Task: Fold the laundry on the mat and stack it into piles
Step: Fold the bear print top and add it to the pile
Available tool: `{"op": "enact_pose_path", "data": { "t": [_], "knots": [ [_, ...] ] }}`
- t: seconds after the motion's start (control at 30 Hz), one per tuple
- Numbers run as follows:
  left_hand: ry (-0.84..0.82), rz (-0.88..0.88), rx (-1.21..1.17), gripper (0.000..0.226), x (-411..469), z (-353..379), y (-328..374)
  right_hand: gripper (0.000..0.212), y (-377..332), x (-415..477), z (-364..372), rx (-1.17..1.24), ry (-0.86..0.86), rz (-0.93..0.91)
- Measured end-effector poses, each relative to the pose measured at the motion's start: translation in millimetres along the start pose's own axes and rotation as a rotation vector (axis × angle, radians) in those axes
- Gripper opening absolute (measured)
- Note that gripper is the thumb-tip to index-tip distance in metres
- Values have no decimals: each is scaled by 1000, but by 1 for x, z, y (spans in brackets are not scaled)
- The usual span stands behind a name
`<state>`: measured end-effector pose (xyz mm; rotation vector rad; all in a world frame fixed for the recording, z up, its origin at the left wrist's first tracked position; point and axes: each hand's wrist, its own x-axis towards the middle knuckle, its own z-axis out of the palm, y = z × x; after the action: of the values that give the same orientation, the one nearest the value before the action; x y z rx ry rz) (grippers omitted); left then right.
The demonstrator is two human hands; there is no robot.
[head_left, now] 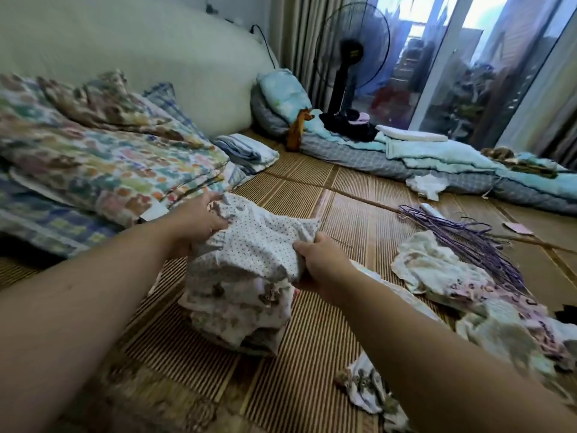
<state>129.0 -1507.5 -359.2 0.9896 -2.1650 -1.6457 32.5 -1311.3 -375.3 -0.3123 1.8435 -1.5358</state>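
Observation:
A white dotted garment lies on top of a small pile of folded pale printed clothes in the middle of the woven mat. My left hand grips the garment's far left edge, and my right hand grips its right edge. Unfolded laundry lies in a loose heap to the right, and one crumpled printed piece sits near my right forearm.
A bunch of purple hangers lies on the mat by the heap. Folded patterned quilts are stacked at the left, thin bedding runs along the back, and a standing fan is by the glass door.

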Motion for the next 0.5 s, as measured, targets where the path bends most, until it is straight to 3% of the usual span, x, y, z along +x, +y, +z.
{"op": "enact_pose_path", "data": {
  "t": [0.07, 0.2, 0.23, 0.37, 0.5],
  "knots": [
    [22, -52, 220, 79, 18, -3, -9, 22, 10, 19, 6, -142, -18, 54],
    [-180, -175, 539, 73, 27, 16, -33, 46, 35, 34, 5, -225, -23, 148],
    [-181, -172, 573, 81, 28, 21, -39, 53, 39, 36, 3, -212, -9, 145],
    [-130, -138, 607, 94, 25, 35, -47, 62, 46, 28, -6, -202, 0, 111],
    [13, -39, 864, 100, 4, 54, -28, 64, 54, 3, -31, -199, 7, 42]
  ]
}}
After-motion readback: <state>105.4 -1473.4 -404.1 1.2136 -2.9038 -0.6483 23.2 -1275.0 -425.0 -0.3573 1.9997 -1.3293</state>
